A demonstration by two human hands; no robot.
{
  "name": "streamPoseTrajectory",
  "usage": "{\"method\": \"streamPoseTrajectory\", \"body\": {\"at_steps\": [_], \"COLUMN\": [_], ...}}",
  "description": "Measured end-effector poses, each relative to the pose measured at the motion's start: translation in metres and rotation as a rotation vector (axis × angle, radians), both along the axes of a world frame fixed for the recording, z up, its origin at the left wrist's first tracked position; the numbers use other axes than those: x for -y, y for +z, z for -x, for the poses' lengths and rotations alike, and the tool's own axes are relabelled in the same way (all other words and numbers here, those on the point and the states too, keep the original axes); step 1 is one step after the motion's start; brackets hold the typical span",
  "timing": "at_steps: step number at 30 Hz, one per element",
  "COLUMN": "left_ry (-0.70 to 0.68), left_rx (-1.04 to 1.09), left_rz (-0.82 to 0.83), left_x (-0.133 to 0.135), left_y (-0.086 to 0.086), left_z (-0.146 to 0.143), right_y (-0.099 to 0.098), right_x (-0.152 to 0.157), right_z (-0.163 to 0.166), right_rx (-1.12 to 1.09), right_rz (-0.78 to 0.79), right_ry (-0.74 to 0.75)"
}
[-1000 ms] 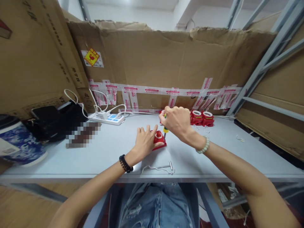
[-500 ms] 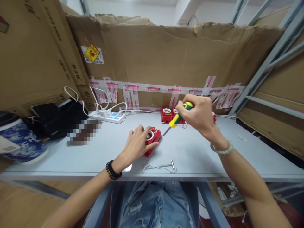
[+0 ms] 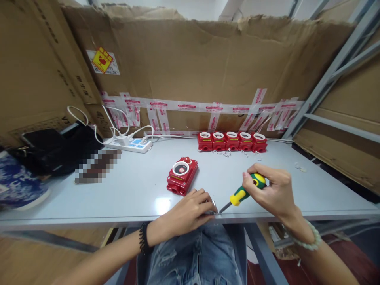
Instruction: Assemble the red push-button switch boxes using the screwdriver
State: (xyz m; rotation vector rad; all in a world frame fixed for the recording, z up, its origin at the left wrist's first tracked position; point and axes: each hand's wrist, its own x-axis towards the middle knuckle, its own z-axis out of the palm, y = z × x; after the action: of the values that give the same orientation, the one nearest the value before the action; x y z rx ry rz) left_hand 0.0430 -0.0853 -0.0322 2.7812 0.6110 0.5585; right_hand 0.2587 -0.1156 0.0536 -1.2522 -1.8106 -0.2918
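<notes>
My right hand (image 3: 274, 194) grips a green and yellow screwdriver (image 3: 244, 192), its tip pointing down-left toward the table's front edge. My left hand (image 3: 190, 211) lies over a small metal part (image 3: 214, 204) with a white string at that edge; whether the fingers pinch it I cannot tell. A red box with a round white-ringed button (image 3: 182, 175) sits alone on the grey table (image 3: 124, 190), a little beyond my left hand.
Several matching red boxes (image 3: 232, 141) stand in a row against the taped cardboard wall. A white power strip (image 3: 128, 145) with cables lies at back left, next to a black bag (image 3: 53, 148). A blue patterned object (image 3: 18, 184) sits far left. Metal shelving frame rises at right.
My left hand let go of the red box and came back to the metal part at the front edge. My right hand brought the screwdriver down and toward me.
</notes>
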Motion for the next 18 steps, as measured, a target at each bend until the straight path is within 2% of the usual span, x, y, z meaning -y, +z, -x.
{"method": "streamPoseTrajectory", "body": {"at_steps": [4,8,13,18], "left_ry": [0.001,0.054,0.087,0.146], "left_rx": [0.068,0.039,-0.017,0.025], "left_rz": [0.030,-0.051,-0.006,0.051], "left_x": [-0.002,-0.001,0.002,0.005], "left_y": [-0.008,-0.014,-0.008,-0.003], "left_z": [-0.002,-0.005,-0.007,-0.013], "right_y": [-0.005,-0.007,-0.008,-0.012], "right_x": [0.003,0.006,0.006,0.007], "right_z": [-0.005,-0.008,-0.011,-0.014], "right_rx": [-0.012,-0.041,-0.093,-0.126], "right_rz": [-0.001,-0.033,-0.067,-0.075], "right_ry": [-0.031,-0.052,-0.096,-0.099]}}
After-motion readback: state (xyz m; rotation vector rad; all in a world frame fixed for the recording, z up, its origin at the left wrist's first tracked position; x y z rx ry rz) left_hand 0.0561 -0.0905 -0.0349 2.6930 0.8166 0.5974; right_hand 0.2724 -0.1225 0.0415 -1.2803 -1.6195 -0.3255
